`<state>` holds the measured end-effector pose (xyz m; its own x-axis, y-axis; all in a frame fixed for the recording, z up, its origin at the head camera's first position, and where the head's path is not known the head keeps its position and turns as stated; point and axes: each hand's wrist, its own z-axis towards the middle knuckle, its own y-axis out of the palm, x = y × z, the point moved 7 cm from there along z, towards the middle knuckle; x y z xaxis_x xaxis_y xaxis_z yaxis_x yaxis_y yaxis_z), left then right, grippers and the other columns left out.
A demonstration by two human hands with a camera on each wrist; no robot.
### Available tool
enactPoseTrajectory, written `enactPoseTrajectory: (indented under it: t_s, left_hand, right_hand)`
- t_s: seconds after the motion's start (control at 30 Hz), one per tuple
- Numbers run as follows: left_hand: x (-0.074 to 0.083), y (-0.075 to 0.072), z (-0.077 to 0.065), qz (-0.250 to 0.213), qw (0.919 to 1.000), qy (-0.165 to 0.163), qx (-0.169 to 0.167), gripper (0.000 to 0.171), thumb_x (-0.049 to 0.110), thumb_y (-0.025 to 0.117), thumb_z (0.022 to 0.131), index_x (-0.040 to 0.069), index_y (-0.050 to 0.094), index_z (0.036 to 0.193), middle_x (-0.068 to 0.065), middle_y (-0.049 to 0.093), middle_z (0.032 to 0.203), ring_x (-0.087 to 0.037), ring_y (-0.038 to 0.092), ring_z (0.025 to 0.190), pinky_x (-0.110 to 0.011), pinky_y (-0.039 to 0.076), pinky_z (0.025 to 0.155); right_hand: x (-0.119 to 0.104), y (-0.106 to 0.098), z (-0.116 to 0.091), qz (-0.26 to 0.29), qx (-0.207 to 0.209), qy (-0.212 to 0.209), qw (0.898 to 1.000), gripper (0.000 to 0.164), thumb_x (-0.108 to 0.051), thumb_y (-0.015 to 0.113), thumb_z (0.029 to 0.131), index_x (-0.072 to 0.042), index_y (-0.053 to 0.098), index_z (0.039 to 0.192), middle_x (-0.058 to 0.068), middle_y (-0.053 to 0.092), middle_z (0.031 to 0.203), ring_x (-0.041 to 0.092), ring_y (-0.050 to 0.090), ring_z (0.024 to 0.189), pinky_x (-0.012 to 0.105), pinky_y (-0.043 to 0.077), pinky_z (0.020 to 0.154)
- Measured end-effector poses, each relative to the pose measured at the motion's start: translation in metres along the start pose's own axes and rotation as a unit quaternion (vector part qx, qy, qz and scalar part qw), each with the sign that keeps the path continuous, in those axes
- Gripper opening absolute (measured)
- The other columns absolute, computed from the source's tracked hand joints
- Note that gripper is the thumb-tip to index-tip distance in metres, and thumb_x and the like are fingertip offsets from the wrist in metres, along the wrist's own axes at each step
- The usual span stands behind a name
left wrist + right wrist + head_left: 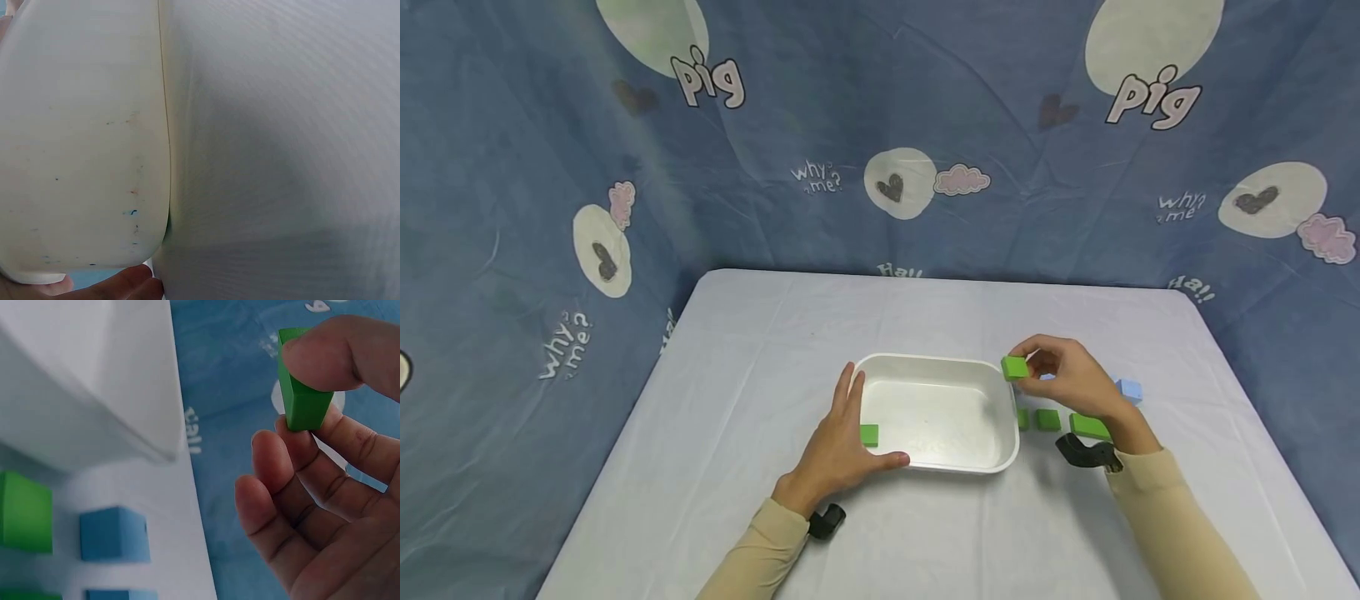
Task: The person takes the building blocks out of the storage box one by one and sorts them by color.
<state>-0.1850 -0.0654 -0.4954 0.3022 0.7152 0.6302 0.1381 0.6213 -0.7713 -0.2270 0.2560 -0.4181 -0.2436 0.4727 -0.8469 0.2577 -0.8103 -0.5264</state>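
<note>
My right hand pinches a green block between thumb and fingertips, just above the right rim of a white tray. In the right wrist view the thumb presses the green block from above, with fingertips beneath it. My left hand spans the tray's left end. Its fingers lie nearly straight along the left side, and the thumb reaches to the front rim. Inside the tray, close to that hand, lies another green block. The left wrist view shows mainly the tray's outer wall.
Right of the tray lie a small green block, a longer green block and a blue block, with more blocks partly hidden by the right hand and the tray. A white cloth covers the table; a printed blue curtain hangs behind.
</note>
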Motion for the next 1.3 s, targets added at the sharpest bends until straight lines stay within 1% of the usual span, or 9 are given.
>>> enactPoseTrajectory:
  t_s: [0.13, 0.23, 0.37, 0.53, 0.73, 0.8, 1.03, 1.23, 1.3]
  left_hand:
    - [0.001, -0.001, -0.001, -0.003, 1.0000, 0.003, 0.004, 0.139, 0.073, 0.083, 0.066, 0.005, 0.012, 0.163, -0.007, 0.001, 0.171, -0.038, 0.058, 0.122, -0.047, 0.053, 0.090]
    - [0.001, -0.002, -0.001, -0.004, 0.9999, 0.008, 0.006, 0.138, 0.073, 0.083, 0.066, 0.004, 0.013, 0.163, -0.009, 0.002, 0.171, -0.037, 0.059, 0.122, -0.047, 0.053, 0.090]
    - [0.002, -0.001, -0.001, -0.003, 0.9999, 0.011, 0.006, 0.139, 0.073, 0.082, 0.066, 0.004, 0.013, 0.163, -0.008, 0.001, 0.171, -0.037, 0.058, 0.123, -0.047, 0.053, 0.091]
    - [-0.001, 0.001, 0.000, -0.007, 1.0000, 0.003, 0.002, 0.139, 0.071, 0.084, 0.066, 0.006, 0.011, 0.164, -0.002, -0.004, 0.171, -0.038, 0.058, 0.123, -0.048, 0.052, 0.092]
    - [-0.002, 0.002, 0.000, -0.010, 0.9999, -0.007, -0.003, 0.140, 0.073, 0.083, 0.065, 0.009, 0.009, 0.165, 0.007, -0.010, 0.170, -0.037, 0.057, 0.125, -0.048, 0.052, 0.093]
    - [-0.003, 0.002, 0.000, -0.010, 0.9999, -0.007, -0.004, 0.141, 0.075, 0.082, 0.064, 0.009, 0.009, 0.165, 0.007, -0.010, 0.170, -0.037, 0.056, 0.125, -0.048, 0.052, 0.093]
    - [-0.001, 0.002, 0.001, -0.006, 1.0000, -0.005, -0.005, 0.141, 0.077, 0.081, 0.064, 0.009, 0.009, 0.165, -0.003, -0.003, 0.171, -0.037, 0.057, 0.124, -0.048, 0.052, 0.093]
    - [0.000, 0.002, 0.001, -0.007, 0.9999, -0.009, -0.008, 0.140, 0.073, 0.083, 0.065, 0.009, 0.008, 0.165, -0.002, -0.004, 0.171, -0.037, 0.057, 0.124, -0.048, 0.052, 0.093]
    - [-0.001, 0.001, 0.000, -0.008, 0.9998, -0.013, -0.010, 0.140, 0.072, 0.084, 0.065, 0.010, 0.008, 0.165, 0.001, -0.006, 0.171, -0.037, 0.057, 0.124, -0.048, 0.052, 0.093]
  right_hand:
    - [0.004, -0.013, -0.008, -0.018, 0.014, 0.008, 1.000, 0.031, 0.001, 0.078, 0.085, -0.008, 0.072, 0.113, 0.009, 0.069, 0.106, 0.026, 0.065, 0.087, 0.034, 0.055, 0.074]
    - [0.007, -0.023, -0.013, -0.028, 0.024, 0.011, 0.999, 0.030, -0.001, 0.079, 0.086, -0.007, 0.071, 0.114, 0.010, 0.068, 0.106, 0.025, 0.065, 0.088, 0.034, 0.056, 0.072]
    - [0.010, -0.035, -0.022, -0.040, 0.038, 0.015, 0.998, 0.030, 0.000, 0.078, 0.086, -0.007, 0.071, 0.114, 0.011, 0.068, 0.105, 0.023, 0.065, 0.086, 0.032, 0.056, 0.069]
    - [0.012, -0.045, -0.034, -0.056, 0.050, 0.013, 0.997, 0.031, 0.000, 0.078, 0.086, -0.005, 0.071, 0.115, 0.011, 0.069, 0.104, 0.021, 0.065, 0.085, 0.029, 0.056, 0.068]
    - [0.019, -0.053, -0.045, -0.080, 0.060, 0.029, 0.995, 0.032, -0.003, 0.081, 0.086, -0.004, 0.071, 0.117, 0.012, 0.068, 0.106, 0.016, 0.065, 0.085, 0.026, 0.055, 0.072]
    - [0.022, -0.056, -0.049, -0.084, 0.064, 0.035, 0.994, 0.033, -0.003, 0.081, 0.086, -0.004, 0.070, 0.117, 0.012, 0.068, 0.106, 0.016, 0.065, 0.085, 0.025, 0.054, 0.071]
    - [0.030, -0.070, -0.063, -0.092, 0.090, 0.051, 0.990, 0.035, -0.004, 0.082, 0.085, -0.004, 0.070, 0.118, 0.012, 0.067, 0.103, 0.015, 0.063, 0.084, 0.021, 0.052, 0.070]
    - [0.035, -0.080, -0.074, -0.098, 0.108, 0.063, 0.987, 0.034, -0.004, 0.081, 0.086, -0.003, 0.069, 0.119, 0.011, 0.066, 0.101, 0.013, 0.063, 0.083, 0.021, 0.051, 0.069]
    - [0.037, -0.083, -0.078, -0.094, 0.115, 0.067, 0.987, 0.034, -0.004, 0.080, 0.087, -0.002, 0.069, 0.119, 0.011, 0.067, 0.100, 0.013, 0.063, 0.083, 0.021, 0.052, 0.068]
